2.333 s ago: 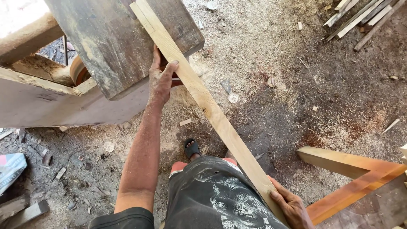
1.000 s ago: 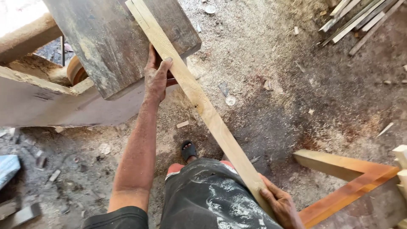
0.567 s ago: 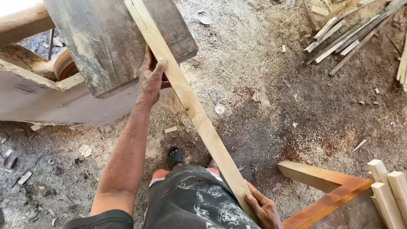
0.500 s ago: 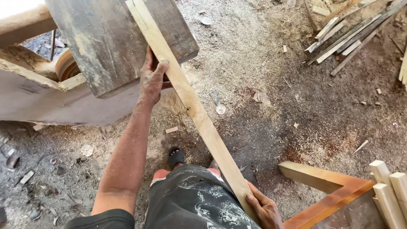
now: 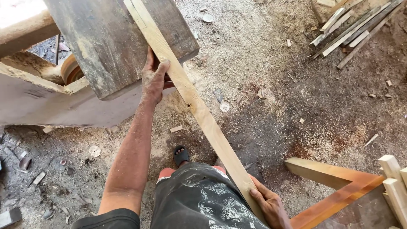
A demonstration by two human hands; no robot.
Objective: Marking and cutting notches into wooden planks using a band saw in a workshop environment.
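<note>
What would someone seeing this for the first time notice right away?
A long pale wooden plank runs diagonally through the middle, gripped by the left hand near the dark worn tabletop and by the right hand at its near end. Sawdust covers the floor, with loose slats piled top right.

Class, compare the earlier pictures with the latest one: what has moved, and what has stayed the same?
Little has changed. The view has drifted, bringing the pale wooden posts into sight at the lower right. The left hand still grips the long plank against the dark worktop; the right hand still holds its near end. Nothing was let go.
</note>
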